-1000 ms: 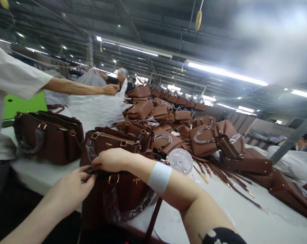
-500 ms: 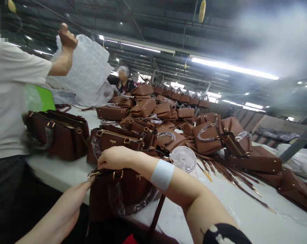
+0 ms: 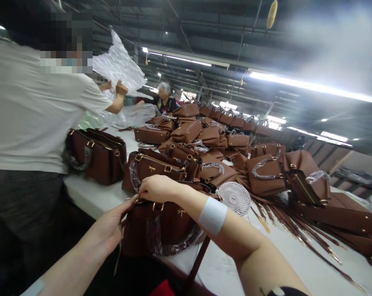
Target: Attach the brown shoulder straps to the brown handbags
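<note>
Both hands grasp the top edge of a brown handbag (image 3: pixel 161 226) on the desk (image 3: pixel 90 195), the left hand (image 3: pixel 110 228) at its corner ring, the right hand (image 3: pixel 156 189) just beside, a small white fan (image 3: pixel 234 198) near behind.

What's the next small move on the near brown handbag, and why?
Probably draw the left hand a little further left along the handbag top edge. The right hand lies on that edge near the gold rings, and the left fingers pinch at its left corner, so the end seems half-handled.
</note>
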`<state>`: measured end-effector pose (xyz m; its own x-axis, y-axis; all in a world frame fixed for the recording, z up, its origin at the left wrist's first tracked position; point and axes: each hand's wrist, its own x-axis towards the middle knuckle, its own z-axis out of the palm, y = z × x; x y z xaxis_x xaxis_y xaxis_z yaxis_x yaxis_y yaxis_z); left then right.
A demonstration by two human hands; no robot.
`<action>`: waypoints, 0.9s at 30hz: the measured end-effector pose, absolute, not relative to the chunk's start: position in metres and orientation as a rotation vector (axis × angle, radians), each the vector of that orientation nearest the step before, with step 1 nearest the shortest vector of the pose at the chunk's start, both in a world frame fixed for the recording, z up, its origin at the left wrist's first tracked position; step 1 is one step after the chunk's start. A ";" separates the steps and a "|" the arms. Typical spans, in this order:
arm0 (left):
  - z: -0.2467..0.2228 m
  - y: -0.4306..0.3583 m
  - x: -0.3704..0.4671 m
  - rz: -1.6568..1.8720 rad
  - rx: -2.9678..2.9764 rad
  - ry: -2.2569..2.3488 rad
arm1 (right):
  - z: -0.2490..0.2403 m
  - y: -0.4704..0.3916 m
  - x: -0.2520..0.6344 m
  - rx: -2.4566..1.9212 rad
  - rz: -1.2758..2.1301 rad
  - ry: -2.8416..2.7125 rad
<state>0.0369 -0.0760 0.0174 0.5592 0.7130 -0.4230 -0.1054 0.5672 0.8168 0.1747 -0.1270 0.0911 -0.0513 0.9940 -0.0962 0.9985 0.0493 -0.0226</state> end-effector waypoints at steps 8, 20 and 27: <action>-0.010 -0.075 0.024 0.505 0.771 0.564 | 0.072 -0.133 0.175 2.138 -0.237 2.519; -0.012 -0.076 0.031 0.871 1.349 0.773 | 0.068 -0.127 0.183 2.267 -0.316 2.504; -0.011 -0.066 0.021 0.992 1.928 0.713 | 0.070 -0.127 0.185 2.335 -0.363 2.436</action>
